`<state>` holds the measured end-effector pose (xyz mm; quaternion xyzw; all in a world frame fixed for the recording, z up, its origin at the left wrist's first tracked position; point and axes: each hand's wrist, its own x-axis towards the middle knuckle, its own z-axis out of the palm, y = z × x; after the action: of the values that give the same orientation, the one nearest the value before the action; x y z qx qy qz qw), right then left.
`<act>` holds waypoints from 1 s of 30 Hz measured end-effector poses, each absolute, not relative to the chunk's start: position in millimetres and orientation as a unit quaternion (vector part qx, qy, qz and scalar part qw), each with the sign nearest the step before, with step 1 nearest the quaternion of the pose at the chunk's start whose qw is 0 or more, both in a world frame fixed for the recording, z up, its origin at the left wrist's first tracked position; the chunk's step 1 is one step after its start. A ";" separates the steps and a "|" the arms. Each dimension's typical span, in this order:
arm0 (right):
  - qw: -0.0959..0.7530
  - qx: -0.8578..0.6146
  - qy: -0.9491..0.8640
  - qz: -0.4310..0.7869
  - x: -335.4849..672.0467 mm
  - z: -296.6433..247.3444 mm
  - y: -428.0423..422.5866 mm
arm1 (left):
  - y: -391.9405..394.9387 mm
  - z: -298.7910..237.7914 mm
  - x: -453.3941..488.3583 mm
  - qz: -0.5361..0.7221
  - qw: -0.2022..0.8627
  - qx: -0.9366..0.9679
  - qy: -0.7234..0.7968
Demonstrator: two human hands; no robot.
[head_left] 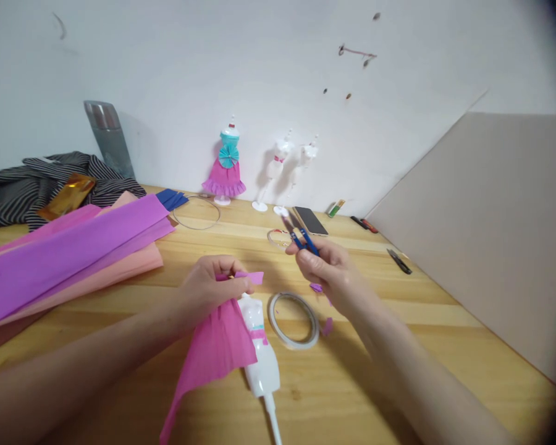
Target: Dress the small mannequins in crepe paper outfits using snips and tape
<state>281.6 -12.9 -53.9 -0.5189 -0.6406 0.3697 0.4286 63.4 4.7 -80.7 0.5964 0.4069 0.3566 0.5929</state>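
Note:
My left hand [220, 281] pinches the top of a pink crepe paper piece [220, 346], which hangs toward the near edge. A short pink strip [252, 278] sticks out past the fingertips. In my right hand [324, 266] is a pair of blue-handled thread snips [303, 238], blades pointing up and away, apart from the paper. Under the paper's right side lies a white mini mannequin [262, 368] on its back, with a pink and teal band at its waist. A roll of tape [294, 320] rests flat to the right of the mannequin.
Purple and peach crepe paper [83, 253] is piled at left, by striped cloth [9, 191] and a bottle [109, 136]. A dressed mannequin [227, 167] and two bare ones stand at the wall. A phone [310, 220] and a black cutter [399, 262] lie right.

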 end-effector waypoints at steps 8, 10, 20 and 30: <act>0.428 -0.479 -0.568 0.515 242.9 -69.8 -27.9 | 1.3 -85.4 67.4 0.345 0.581 0.620 0.399; 0.436 -0.479 -0.567 0.509 240.3 -69.5 -29.5 | 2.2 -87.8 67.2 0.343 0.588 0.619 0.392; 0.463 -0.445 -0.548 0.536 231.6 -72.9 -30.6 | 0.9 -99.5 68.0 0.336 0.707 0.519 0.343; 0.546 -0.446 -0.494 0.510 245.0 -75.8 -26.5 | -3.4 -94.1 67.7 0.378 0.643 0.537 0.394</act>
<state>245.0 -26.5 -75.8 -0.4455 -0.4937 0.5097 0.5459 67.7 -3.4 -94.1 0.5374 0.3938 0.3775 0.6431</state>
